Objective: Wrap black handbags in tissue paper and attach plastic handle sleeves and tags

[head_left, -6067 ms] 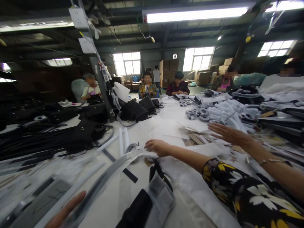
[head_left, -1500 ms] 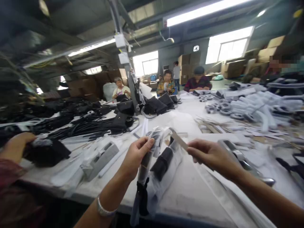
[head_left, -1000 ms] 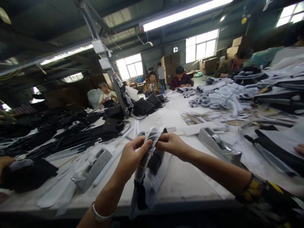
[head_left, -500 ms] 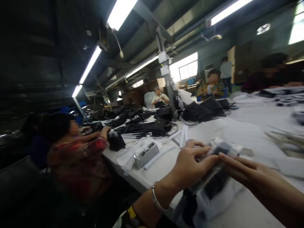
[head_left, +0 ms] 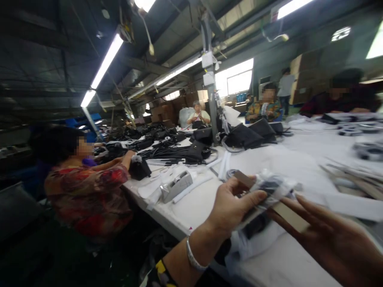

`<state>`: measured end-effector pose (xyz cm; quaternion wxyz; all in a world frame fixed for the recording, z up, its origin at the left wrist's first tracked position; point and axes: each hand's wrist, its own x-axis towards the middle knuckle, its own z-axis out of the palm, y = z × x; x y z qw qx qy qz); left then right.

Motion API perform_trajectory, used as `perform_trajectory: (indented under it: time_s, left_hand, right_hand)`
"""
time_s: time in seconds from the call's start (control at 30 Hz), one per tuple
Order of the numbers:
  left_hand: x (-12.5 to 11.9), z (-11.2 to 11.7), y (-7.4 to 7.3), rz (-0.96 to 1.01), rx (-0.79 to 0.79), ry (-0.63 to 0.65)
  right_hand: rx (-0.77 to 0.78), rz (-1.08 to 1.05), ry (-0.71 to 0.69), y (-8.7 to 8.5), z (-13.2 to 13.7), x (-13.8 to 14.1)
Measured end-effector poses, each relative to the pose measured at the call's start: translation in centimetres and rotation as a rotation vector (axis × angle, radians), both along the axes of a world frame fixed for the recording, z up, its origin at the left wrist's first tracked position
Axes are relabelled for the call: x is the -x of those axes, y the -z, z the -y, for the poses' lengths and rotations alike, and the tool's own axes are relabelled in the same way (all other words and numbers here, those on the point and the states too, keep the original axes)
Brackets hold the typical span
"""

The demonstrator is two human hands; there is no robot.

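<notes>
My left hand [head_left: 230,205], with a silver bangle at the wrist, pinches a dark piece wrapped in clear plastic [head_left: 271,185] between thumb and fingers. A flat beige strip, like card, shows at the piece's right end [head_left: 291,217], and a similar brown end [head_left: 243,179] sticks up by my left fingers. My right hand [head_left: 323,227] has its fingers closed along the beige strip; some of its grip is hidden. Below both hands, a black item with white wrapping [head_left: 248,243] lies at the table edge, partly covered by my left hand.
On the white table [head_left: 206,195] stand a grey tape dispenser [head_left: 178,186], black bags [head_left: 248,135] and rolls of tape [head_left: 369,150]. Beige strips [head_left: 356,181] lie at right. A metal post [head_left: 213,107] rises mid-table. A co-worker in a red patterned top [head_left: 89,191] sits at left; several others work further back.
The view has shifted slightly, and the picture is sharper. The beige strip now shows between my right fingers, and its brown end stands up beside my left fingers.
</notes>
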<state>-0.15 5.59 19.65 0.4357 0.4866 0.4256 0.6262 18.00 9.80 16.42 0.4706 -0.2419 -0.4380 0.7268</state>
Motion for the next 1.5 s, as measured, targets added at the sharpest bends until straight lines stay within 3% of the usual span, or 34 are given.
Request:
perform_trajectory:
  time_s: [0.07, 0.13, 0.33, 0.6, 0.8, 0.97, 1.23, 1.33, 1.5]
  left_hand:
    - [0.0, 0.1, 0.0, -0.09, -0.001, -0.05]
    - [0.1, 0.1, -0.1, -0.183, -0.002, -0.095]
    - [-0.4, 0.4, -0.3, -0.424, -0.101, -0.209]
    - [-0.4, 1.5, -0.8, -0.475, -0.1, -0.257]
    - [-0.2, 2.9, -1.6, -0.524, -0.183, -0.211]
    - [0.0, 2.8, -1.8, -0.814, -0.27, -0.379]
    - [-0.1, 3.1, -0.7, -1.379, -0.64, -0.706]
    - [-0.8, 3.5, -0.5, -1.514, -0.646, -0.755]
    - [-1.5, 3.7, 0.4, -1.606, -0.523, -0.724]
  right_hand:
    - [0.057, -0.013, -0.041, -0.8, 1.4, 0.6]
    - [0.013, -0.061, -0.073, -1.1, 2.3, 1.6]
    - [-0.119, -0.086, 0.124, -0.7, 3.1, 3.9]
    - [-0.146, -0.027, 0.245, -0.2, 2.9, 4.9]
    - [-0.145, -0.071, 0.289, -0.4, 3.5, 5.5]
    - [-0.153, -0.082, 0.299, -0.6, 3.6, 5.8]
    - [-0.122, -0.156, 0.285, -0.7, 3.5, 6.7]
    - [-0.109, -0.15, 0.297, -0.8, 3.4, 6.8]
    - [-0.164, -0.124, 0.283, -0.4, 3.3, 6.8]
